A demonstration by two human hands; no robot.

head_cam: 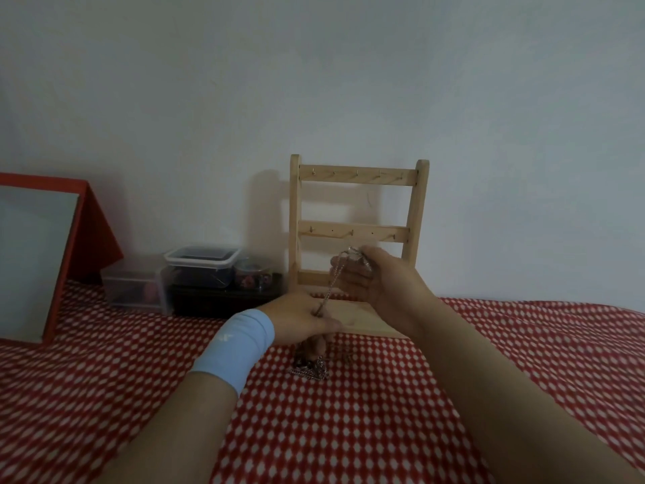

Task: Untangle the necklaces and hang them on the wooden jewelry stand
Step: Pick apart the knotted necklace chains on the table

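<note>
Untangle step in hand: right hand (380, 277) is curled round the top of a thin metal chain (330, 289) and left hand (303, 319) pinches its lower run, holding it taut in front of the wooden stand (356, 204). The other necklaces lie in a knotted heap (310, 370) on the red-and-white bedcover (453, 379) below. Next, I'd judge: tease the chain free, then loop it over a small hook (357, 173) on the top slat — fine links snag easily.
</note>
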